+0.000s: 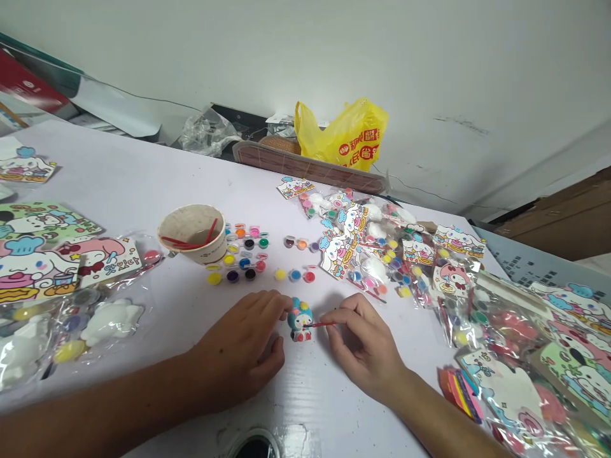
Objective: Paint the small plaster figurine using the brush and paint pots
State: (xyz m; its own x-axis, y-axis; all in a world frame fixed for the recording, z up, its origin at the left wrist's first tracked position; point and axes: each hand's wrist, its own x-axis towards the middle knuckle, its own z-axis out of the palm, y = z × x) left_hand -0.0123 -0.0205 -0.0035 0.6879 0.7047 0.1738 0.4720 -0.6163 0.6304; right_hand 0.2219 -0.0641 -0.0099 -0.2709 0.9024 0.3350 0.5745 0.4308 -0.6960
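Note:
A small painted figurine (300, 320) with a blue hood, a white face, a yellow bow and red spots near its base stands upright on the table. My left hand (243, 343) curls beside it, fingertips against its upper left side and the thumb lower down, apart from it. Between the thumb and fingers of my right hand (363, 343) is a thin red paintbrush (324, 324), its tip at the figurine's face. Just beyond are small paint pots, among them a yellow pot (280, 274), a blue pot (295, 275) and a red pot (310, 277).
A paper cup (212, 250) of cloudy water holds red brushes at the left. More paint pots (232, 276) stand beside it. Packaged figurine kits (114, 321) lie left, with a pile of kits (377, 267) on the right. A yellow bag (344, 137) rests beyond the far edge.

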